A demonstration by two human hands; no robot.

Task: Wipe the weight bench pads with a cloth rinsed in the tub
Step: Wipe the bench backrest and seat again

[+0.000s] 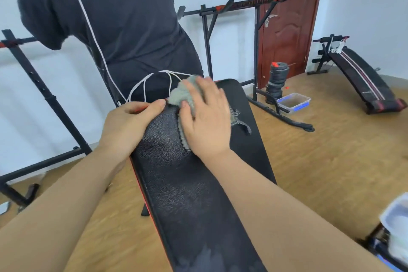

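Note:
A long black bench pad (187, 194) with a red edge runs away from me down the middle of the head view. My right hand (205, 117) lies flat on a grey-green cloth (184, 95), pressing it onto the pad's far half. Part of the cloth (239, 120) sticks out to the right of the hand. My left hand (130, 121) grips the pad's left edge, fingers curled over it. The pad shines wet in patches nearer to me.
A person in dark clothes (114, 24) stands at the bench's far end, with a white cord hanging. A clear tub (293, 101) sits on the wooden floor by stacked weight plates (277, 81). A sit-up bench (362, 77) is at the right, a black rack (44, 95) at the left.

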